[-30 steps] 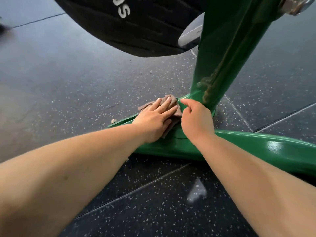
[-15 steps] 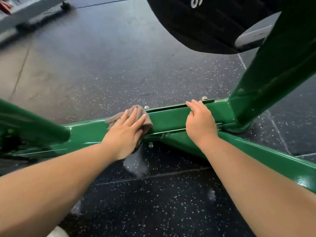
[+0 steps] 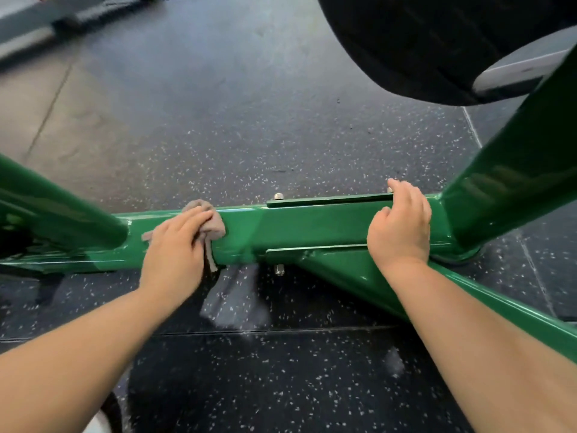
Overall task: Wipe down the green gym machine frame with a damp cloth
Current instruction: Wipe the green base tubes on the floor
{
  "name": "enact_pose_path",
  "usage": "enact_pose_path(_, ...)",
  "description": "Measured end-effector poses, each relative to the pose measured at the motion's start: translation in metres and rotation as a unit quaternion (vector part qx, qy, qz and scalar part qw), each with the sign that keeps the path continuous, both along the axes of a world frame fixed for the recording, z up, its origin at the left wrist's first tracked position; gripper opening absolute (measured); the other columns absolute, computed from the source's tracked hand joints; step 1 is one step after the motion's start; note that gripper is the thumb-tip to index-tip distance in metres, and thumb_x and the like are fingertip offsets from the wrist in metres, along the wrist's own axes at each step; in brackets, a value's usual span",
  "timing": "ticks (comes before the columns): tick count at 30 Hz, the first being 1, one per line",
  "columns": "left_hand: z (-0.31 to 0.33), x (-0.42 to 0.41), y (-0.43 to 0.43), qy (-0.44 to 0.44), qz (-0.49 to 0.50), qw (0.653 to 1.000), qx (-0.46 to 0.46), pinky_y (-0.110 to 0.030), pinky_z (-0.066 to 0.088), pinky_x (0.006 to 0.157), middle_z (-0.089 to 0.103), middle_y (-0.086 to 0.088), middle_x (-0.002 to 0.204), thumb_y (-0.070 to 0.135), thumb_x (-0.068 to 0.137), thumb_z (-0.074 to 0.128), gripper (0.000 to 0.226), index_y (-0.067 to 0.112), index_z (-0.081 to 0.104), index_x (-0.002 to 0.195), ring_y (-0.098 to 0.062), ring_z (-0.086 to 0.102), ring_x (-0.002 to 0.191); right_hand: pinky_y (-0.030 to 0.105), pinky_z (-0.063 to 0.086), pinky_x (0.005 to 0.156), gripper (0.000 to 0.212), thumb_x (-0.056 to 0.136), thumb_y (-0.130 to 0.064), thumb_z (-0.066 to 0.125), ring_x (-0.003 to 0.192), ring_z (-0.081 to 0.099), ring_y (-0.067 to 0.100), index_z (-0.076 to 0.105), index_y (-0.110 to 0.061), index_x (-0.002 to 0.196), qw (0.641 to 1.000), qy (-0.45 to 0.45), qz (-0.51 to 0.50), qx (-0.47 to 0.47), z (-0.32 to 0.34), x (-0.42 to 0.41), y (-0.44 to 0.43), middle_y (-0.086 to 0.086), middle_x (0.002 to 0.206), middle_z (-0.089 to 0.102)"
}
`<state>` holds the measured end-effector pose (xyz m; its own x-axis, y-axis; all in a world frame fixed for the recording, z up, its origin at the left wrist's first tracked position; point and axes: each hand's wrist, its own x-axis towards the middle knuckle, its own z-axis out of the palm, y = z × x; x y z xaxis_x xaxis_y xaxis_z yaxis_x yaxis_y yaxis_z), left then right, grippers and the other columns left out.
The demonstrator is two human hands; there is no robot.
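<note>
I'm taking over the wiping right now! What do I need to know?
The left hand has its fingers flat and presses the brown cloth onto the green crossbeam.
The right hand rests on the same beam beside the slanted post, with its fingers curled over the far edge.
Done: cannot tell, the paint shines everywhere.
Left: probably keep wiping along the beam, then do the posts.

A brown cloth (image 3: 204, 220) is being pressed against the green machine frame (image 3: 312, 226) by the left hand (image 3: 175, 245), while it is being gripped farther along by the right hand (image 3: 401, 226).
</note>
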<state>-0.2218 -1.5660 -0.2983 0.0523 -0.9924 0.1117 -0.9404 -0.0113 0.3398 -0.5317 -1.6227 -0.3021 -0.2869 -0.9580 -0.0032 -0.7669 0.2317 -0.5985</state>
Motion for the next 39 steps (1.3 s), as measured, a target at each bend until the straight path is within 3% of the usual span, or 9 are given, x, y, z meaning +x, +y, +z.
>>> enact_pose_path(3, 0.022, -0.070, -0.046, 0.189, 0.124, 0.974, -0.010, -0.003, 0.033, 0.075, 0.062, 0.018, 0.102, -0.003, 0.091, 0.046, 0.036, 0.023, 0.069, 0.098, 0.004, 0.052, 0.092, 0.040, 0.023, 0.119, 0.063, 0.093, -0.002, 0.035, 0.146, 0.023, 0.024, 0.027, -0.015, 0.153, 0.998, -0.008, -0.030, 0.053, 0.009, -0.012, 0.006, 0.008, 0.156, 0.034)
enact_pose_path(5, 0.028, -0.128, -0.082, 0.252, 0.047, 0.966, 0.017, 0.006, 0.029, 0.078, 0.061, 0.018, 0.105, 0.001, 0.097, 0.044, 0.033, 0.018, 0.070, 0.107, 0.013, 0.052, 0.092, 0.040, 0.036, 0.109, 0.068, 0.089, 0.000, 0.035, 0.137, 0.037, 0.027, 0.024, -0.018, 0.154, 0.996, -0.026, -0.042, 0.078, 0.020, -0.023, -0.002, 0.009, 0.149, 0.044)
enact_pose_path(11, 0.039, -0.264, -0.136, -0.022, -0.232, 0.921, 0.313, -0.027, 0.028, 0.100, 0.042, -0.001, 0.152, 0.032, 0.108, 0.022, 0.044, 0.025, 0.038, 0.148, -0.023, 0.039, 0.137, 0.036, 0.041, 0.101, 0.074, 0.089, -0.003, 0.037, 0.128, 0.049, 0.029, 0.016, -0.023, 0.157, 0.985, -0.071, -0.017, 0.153, 0.037, -0.053, -0.018, 0.002, 0.143, 0.055)
enact_pose_path(15, 0.029, -0.221, -0.140, -0.113, -0.242, 0.910, 0.318, -0.030, 0.033, 0.100, 0.047, -0.008, 0.147, 0.032, 0.108, 0.018, 0.045, 0.019, 0.040, 0.146, -0.028, 0.046, 0.130, 0.039, 0.044, 0.104, 0.081, 0.087, 0.003, 0.036, 0.126, 0.050, 0.029, 0.007, -0.021, 0.159, 0.982, -0.063, 0.032, 0.175, 0.041, -0.055, -0.018, 0.007, 0.146, 0.051)
enact_pose_path(20, 0.027, -0.131, -0.124, -0.157, -0.150, 0.914, 0.342, -0.037, 0.039, 0.103, 0.057, -0.006, 0.139, 0.045, 0.105, 0.016, 0.051, 0.025, 0.048, 0.140, -0.031, 0.053, 0.124, 0.037, 0.055, 0.067, 0.089, 0.083, 0.012, 0.033, 0.087, 0.062, 0.022, 0.002, -0.024, 0.159, 0.978, -0.085, 0.062, 0.177, 0.039, -0.058, -0.015, 0.002, 0.154, 0.041)
enact_pose_path(26, 0.022, -0.245, -0.127, 0.009, -0.146, 0.957, 0.252, -0.032, 0.039, 0.084, 0.065, -0.004, 0.123, 0.031, 0.105, 0.030, 0.036, 0.026, 0.063, 0.118, -0.030, 0.057, 0.113, 0.032, 0.037, 0.106, 0.083, 0.087, 0.006, 0.034, 0.138, 0.039, 0.025, 0.002, -0.020, 0.159, 0.980, -0.047, 0.093, 0.172, 0.034, -0.062, -0.012, 0.001, 0.159, 0.033)
enact_pose_path(33, 0.010, -0.220, -0.125, -0.082, -0.172, 0.948, 0.256, -0.042, 0.042, 0.100, 0.059, -0.008, 0.133, 0.040, 0.105, 0.021, 0.041, 0.030, 0.049, 0.133, -0.033, 0.054, 0.119, 0.037, 0.035, 0.110, 0.084, 0.088, 0.007, 0.035, 0.141, 0.035, 0.027, -0.001, -0.020, 0.159, 0.968, -0.084, 0.123, 0.201, 0.035, -0.066, -0.008, 0.008, 0.160, 0.029)
enact_pose_path(36, 0.020, -0.177, -0.122, -0.072, -0.119, 0.942, 0.306, -0.033, 0.041, 0.094, 0.059, -0.009, 0.134, 0.037, 0.106, 0.025, 0.042, 0.019, 0.053, 0.131, -0.032, 0.054, 0.119, 0.034, 0.036, 0.113, 0.072, 0.090, 0.008, 0.035, 0.139, 0.039, 0.018, 0.023, -0.018, 0.156, 0.969, -0.157, 0.119, 0.149, 0.038, -0.071, 0.012, 0.003, 0.159, 0.032)
enact_pose_path(39, 0.028, -0.191, -0.120, 0.018, -0.058, 0.974, 0.217, -0.030, 0.041, 0.078, 0.068, -0.008, 0.117, 0.031, 0.105, 0.035, 0.029, 0.023, 0.062, 0.108, -0.031, 0.060, 0.100, 0.037, 0.057, 0.074, 0.026, 0.092, -0.014, 0.048, 0.075, 0.066, 0.019, 0.071, -0.017, 0.103, 0.989, -0.137, 0.040, -0.037, 0.040, -0.081, 0.035, 0.005, 0.093, 0.075)
